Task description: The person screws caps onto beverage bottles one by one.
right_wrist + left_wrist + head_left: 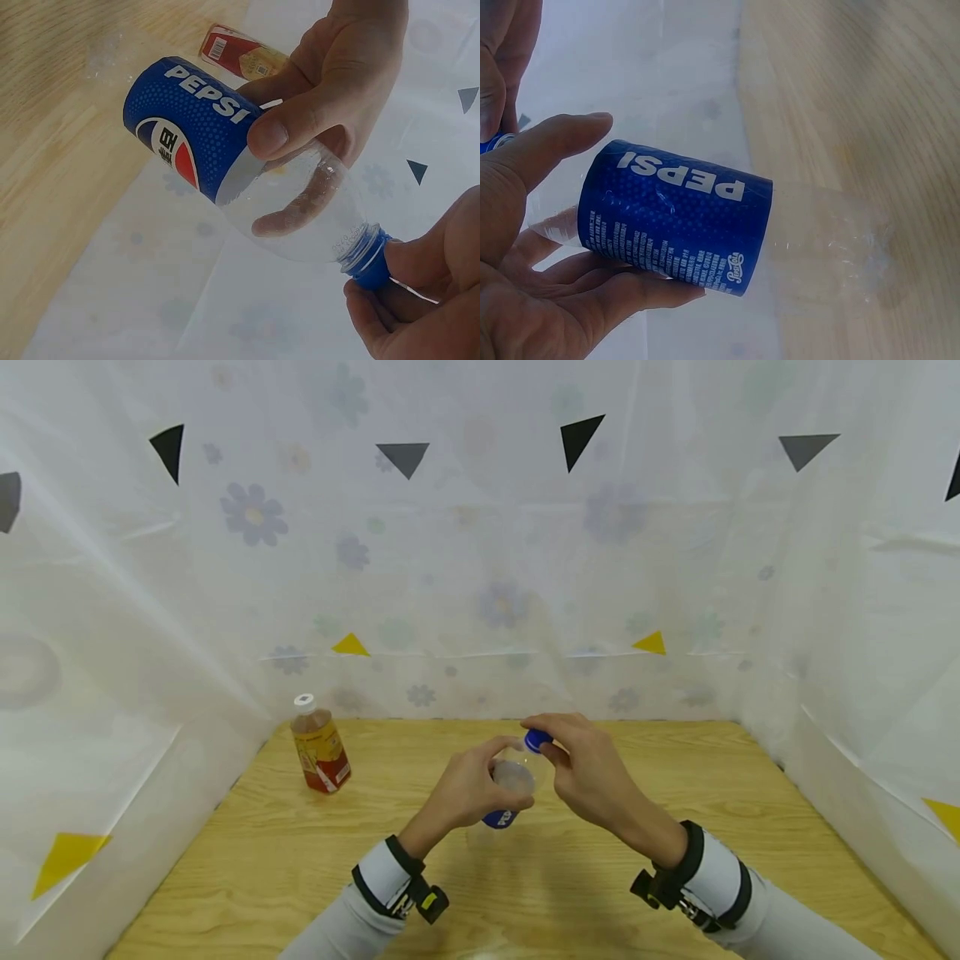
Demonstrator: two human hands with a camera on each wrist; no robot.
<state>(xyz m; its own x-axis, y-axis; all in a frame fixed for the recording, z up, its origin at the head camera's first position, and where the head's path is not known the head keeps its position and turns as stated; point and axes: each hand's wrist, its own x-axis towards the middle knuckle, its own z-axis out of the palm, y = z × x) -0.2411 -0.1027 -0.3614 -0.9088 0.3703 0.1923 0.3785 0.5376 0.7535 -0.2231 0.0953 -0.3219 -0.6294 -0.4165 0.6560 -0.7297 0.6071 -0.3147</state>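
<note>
A clear plastic Pepsi bottle (292, 202) with a blue label (675, 214) is held tilted above the table. My left hand (470, 787) grips it around the upper body, thumb on one side and fingers on the other. The bottle looks empty of drink. With thumb and fingertips my right hand (592, 768) pinches the blue cap (537, 740). In the right wrist view the cap sits at the bottle's threaded neck (360, 247).
A bottle of reddish-brown drink (322, 747) with a yellow and red label and white cap stands at the table's back left. The wooden table (300, 868) is enclosed by white sheeting (480, 568) at the back and sides.
</note>
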